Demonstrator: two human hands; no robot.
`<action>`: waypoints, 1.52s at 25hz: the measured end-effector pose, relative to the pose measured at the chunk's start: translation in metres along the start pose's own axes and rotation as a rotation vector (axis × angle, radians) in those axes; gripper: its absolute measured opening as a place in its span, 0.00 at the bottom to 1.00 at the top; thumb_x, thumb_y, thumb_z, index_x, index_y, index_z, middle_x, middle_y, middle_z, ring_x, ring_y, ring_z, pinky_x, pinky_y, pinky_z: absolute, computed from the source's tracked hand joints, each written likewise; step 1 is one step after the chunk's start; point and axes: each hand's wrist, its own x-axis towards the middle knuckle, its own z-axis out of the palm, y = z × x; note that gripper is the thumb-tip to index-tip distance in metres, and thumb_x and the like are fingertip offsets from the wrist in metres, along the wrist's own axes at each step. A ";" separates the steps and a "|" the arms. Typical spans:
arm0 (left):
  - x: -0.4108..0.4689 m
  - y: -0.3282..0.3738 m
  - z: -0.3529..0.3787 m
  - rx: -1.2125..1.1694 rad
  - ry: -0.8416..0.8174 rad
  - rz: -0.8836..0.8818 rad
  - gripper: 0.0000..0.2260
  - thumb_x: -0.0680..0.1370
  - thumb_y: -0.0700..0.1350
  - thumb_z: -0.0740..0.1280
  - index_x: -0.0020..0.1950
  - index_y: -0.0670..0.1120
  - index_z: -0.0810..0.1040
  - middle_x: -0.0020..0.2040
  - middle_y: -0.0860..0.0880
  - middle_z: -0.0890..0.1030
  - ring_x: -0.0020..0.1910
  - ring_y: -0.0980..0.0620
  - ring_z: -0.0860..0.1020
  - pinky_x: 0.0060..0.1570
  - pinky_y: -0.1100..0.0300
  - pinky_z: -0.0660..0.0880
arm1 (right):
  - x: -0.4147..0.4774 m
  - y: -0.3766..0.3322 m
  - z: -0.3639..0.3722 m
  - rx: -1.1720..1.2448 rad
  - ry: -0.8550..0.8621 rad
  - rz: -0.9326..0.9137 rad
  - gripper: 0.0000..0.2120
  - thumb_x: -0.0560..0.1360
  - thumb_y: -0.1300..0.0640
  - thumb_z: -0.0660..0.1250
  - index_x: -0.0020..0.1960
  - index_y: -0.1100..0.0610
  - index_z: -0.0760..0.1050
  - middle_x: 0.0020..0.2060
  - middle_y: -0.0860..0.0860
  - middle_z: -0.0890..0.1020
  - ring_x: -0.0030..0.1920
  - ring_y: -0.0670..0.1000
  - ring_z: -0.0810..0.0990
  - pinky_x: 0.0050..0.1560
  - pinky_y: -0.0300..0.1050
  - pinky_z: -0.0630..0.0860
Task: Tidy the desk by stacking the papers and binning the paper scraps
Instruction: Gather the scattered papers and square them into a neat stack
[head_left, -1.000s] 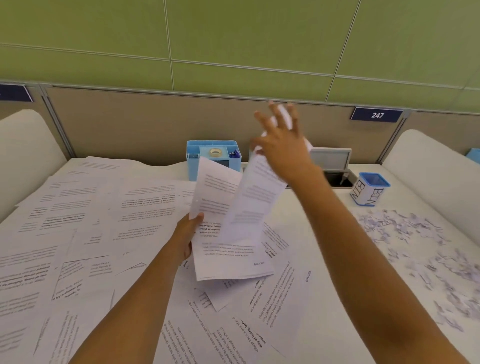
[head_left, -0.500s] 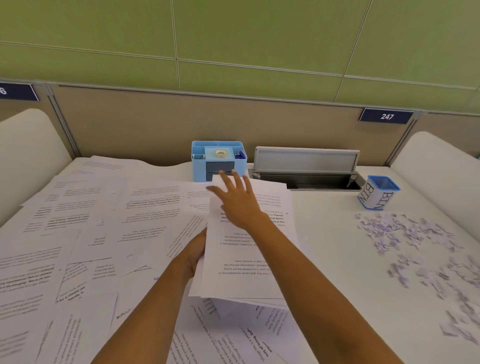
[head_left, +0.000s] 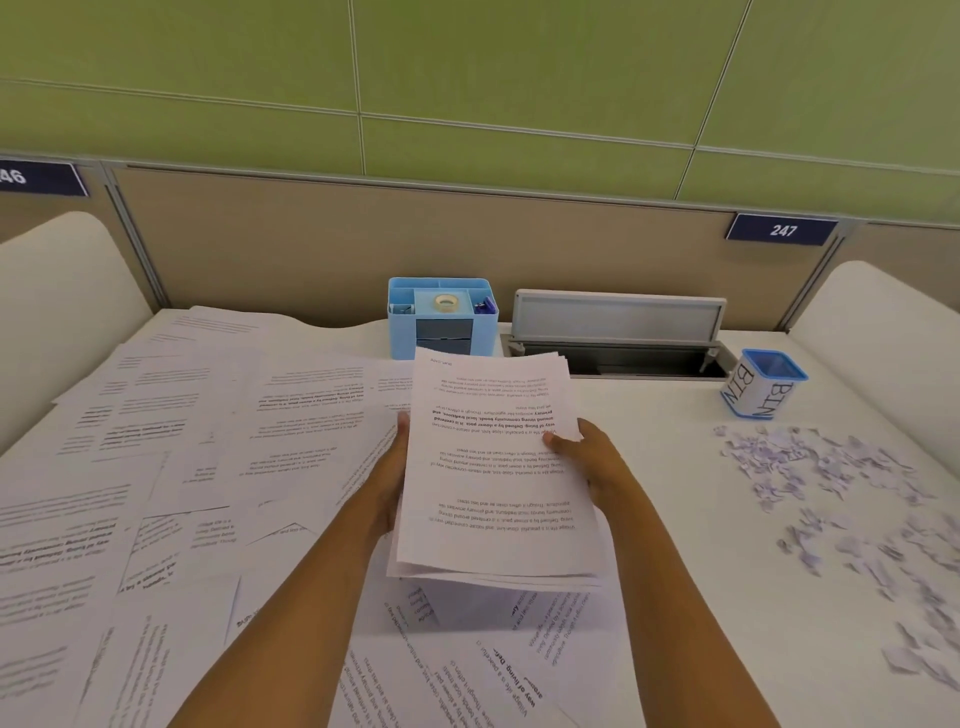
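Observation:
A stack of printed papers is held a little above the desk in the middle. My left hand grips its left edge, mostly hidden behind the sheets. My right hand grips its right edge with the thumb on top. Loose printed sheets cover the left half of the desk, and more lie below the stack near me. Paper scraps are scattered over the right side. A small blue-rimmed cup marked BIN stands at the back right.
A light blue desk organiser with a tape roll stands at the back centre. Beside it an open grey cable hatch is set in the desk. Beige partition walls and white rounded side panels close in the desk.
My right hand laid the lifted sheet on the stack, then slid to the stack's right edge and took hold. The left hand kept holding the left edge.

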 end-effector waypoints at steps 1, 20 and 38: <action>-0.002 0.006 0.004 -0.026 -0.004 0.008 0.20 0.76 0.65 0.56 0.59 0.57 0.75 0.54 0.47 0.82 0.50 0.42 0.82 0.44 0.50 0.78 | 0.000 -0.001 0.002 0.012 0.025 -0.043 0.13 0.75 0.59 0.68 0.59 0.58 0.73 0.56 0.57 0.81 0.48 0.56 0.83 0.45 0.51 0.81; -0.004 0.043 0.018 0.226 0.235 0.270 0.14 0.74 0.44 0.71 0.59 0.45 0.78 0.53 0.46 0.82 0.50 0.46 0.81 0.52 0.49 0.77 | -0.009 -0.013 0.020 0.141 -0.052 -0.284 0.11 0.71 0.58 0.72 0.53 0.53 0.77 0.47 0.52 0.84 0.45 0.53 0.84 0.44 0.50 0.82; 0.024 0.068 -0.070 0.485 0.636 0.133 0.13 0.78 0.41 0.65 0.62 0.45 0.75 0.61 0.44 0.77 0.53 0.45 0.78 0.50 0.54 0.77 | 0.027 -0.013 0.080 0.099 0.010 -0.200 0.18 0.73 0.56 0.71 0.61 0.55 0.73 0.56 0.53 0.81 0.52 0.56 0.82 0.54 0.57 0.79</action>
